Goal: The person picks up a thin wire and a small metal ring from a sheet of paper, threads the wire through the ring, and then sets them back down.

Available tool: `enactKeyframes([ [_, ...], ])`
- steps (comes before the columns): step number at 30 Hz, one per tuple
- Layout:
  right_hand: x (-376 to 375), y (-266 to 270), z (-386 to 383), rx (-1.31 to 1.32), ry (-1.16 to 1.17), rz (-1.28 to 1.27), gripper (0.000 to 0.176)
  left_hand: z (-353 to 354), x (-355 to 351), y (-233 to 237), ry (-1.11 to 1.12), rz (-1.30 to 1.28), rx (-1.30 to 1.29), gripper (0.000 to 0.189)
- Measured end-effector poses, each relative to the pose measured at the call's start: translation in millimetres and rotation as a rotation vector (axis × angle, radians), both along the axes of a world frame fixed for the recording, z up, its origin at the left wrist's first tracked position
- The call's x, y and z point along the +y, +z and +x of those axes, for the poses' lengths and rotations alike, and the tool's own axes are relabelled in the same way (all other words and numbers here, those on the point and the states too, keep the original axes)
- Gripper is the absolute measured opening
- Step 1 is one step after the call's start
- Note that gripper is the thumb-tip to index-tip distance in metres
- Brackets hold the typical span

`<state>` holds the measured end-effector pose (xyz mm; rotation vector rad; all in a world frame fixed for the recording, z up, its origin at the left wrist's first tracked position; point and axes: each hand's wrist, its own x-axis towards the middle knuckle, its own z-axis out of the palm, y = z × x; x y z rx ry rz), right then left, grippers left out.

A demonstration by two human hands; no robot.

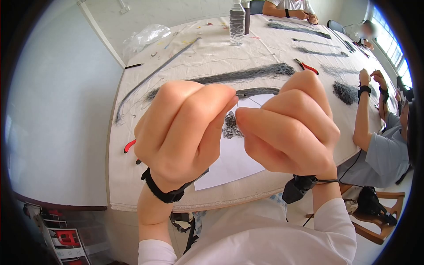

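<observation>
Both of my hands are raised close together over a white sheet of paper (229, 163), fingers curled and pinched. My left hand (183, 121) is closed, its thumb and fingertip pressed together at the end of a thin wire (237, 104). Facing it, my right hand (293, 126) is also closed in a pinch, with the fine wire running between the two sets of fingertips. Most of what lies inside the fingers is hidden. On the paper, partly behind the right fingertips, sits a small pile of bent dark wire pieces (230, 126). Just beyond lies a short bundle of grey wires (260, 91).
A long bundle of grey wire (251, 73) crosses the table behind my hands. Red-handled pliers (309, 68) lie at its right, and another red handle (129, 146) shows by my left wrist. A water bottle (236, 26) stands farther back. Co-workers sit at right and far side.
</observation>
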<state>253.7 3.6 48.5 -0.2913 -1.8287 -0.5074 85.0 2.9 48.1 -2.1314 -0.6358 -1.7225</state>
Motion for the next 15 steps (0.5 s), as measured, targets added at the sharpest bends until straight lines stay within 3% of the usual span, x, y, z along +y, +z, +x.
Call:
enactKeyframes([
  [3, 1.1, 3.7, 4.5, -0.002, -0.061, 0.103, 0.033, -0.9, -1.5, 0.9, -0.002, 0.006, 0.04, 0.011],
  [8, 3.1, 13.1, 13.4, 0.0, -0.061, 0.013, 0.03, -1.0, 2.7, -0.5, -0.068, 0.056, 0.1, 0.012],
  [11, 5.2, 16.7, 15.0, 0.01, 0.094, -0.471, 0.017, 0.3, 1.8, -0.3, -0.136, 0.034, 0.121, 0.01],
  [15, 15.4, 8.9, 15.4, 0.044, 0.319, -0.735, 0.014, 3.1, -2.3, 0.6, -0.145, -0.021, 0.037, 0.007],
])
